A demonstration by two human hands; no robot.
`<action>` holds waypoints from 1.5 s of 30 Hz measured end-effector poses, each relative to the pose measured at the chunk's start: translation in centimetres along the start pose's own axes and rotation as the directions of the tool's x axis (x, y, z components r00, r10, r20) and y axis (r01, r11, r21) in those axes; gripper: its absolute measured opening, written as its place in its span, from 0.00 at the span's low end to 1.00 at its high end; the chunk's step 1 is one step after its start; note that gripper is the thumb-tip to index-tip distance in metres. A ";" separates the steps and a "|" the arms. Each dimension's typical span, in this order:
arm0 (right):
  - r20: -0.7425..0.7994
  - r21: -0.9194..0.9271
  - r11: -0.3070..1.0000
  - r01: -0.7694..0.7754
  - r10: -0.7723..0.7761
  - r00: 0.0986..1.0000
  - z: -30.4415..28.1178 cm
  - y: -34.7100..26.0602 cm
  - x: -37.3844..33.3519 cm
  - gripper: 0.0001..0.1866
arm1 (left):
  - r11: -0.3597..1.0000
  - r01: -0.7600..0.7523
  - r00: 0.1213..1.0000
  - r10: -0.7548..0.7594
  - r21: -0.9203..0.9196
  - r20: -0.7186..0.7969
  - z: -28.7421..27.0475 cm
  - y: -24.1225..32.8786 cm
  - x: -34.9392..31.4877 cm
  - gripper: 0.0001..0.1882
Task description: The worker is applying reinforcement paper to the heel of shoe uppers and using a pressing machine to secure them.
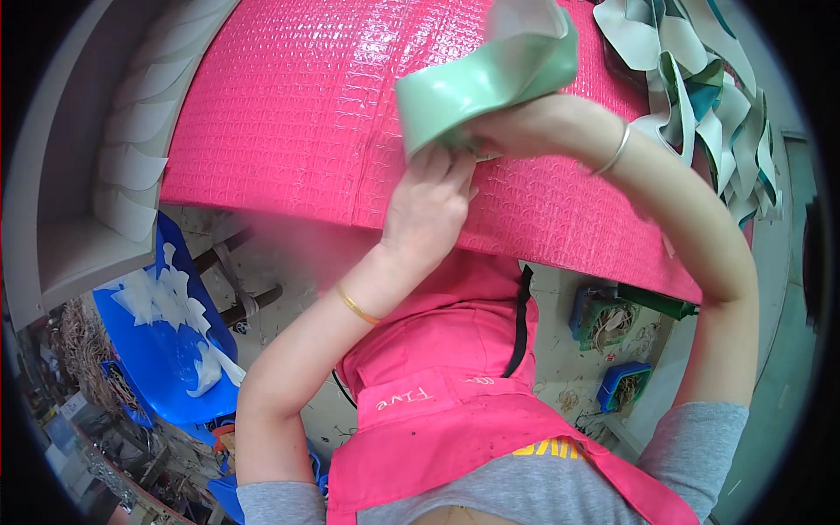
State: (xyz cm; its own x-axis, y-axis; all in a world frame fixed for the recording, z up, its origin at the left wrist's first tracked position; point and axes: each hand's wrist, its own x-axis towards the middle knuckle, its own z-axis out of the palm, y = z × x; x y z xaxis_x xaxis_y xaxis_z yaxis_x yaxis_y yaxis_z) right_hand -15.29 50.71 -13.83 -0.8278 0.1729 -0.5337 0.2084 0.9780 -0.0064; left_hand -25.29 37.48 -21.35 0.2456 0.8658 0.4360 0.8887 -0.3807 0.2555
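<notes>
A glossy mint-green piece of flexible, leather-like material [477, 86] curves in a loop above the pink table, its upper end pale and blurred. My left hand [427, 201] is closed, fingers bent and pinching at the lower edge of this piece. My right hand [534, 124] comes in from the right, closed on the same piece just beneath its curve. The two hands nearly meet there. The green material hides part of the right fingers, and a small pale edge shows between the hands.
The table has a shiny, pink textured cover [289, 131]. Many white and teal-backed pieces [700, 96] hang in a heap at the far right. Overlapping white pieces [140, 131] line a grey shelf at left. Below stand a blue chair [175, 350] with white scraps and blue baskets [623, 385].
</notes>
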 end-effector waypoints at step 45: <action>-0.322 0.035 0.999 -0.015 0.026 0.946 5.7 4.8 -2.5 0.11 | 0.999 0.050 0.999 -0.050 -0.011 0.000 3.1 3.5 2.3 0.26</action>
State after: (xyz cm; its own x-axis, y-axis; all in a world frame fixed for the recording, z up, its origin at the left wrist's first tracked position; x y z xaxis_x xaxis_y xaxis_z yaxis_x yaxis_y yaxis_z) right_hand -9.25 54.34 -17.35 -0.9459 0.2264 -0.2325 0.2392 0.9706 -0.0281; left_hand -20.41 39.10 -22.13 0.2005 0.8837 0.4228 0.8956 -0.3403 0.2865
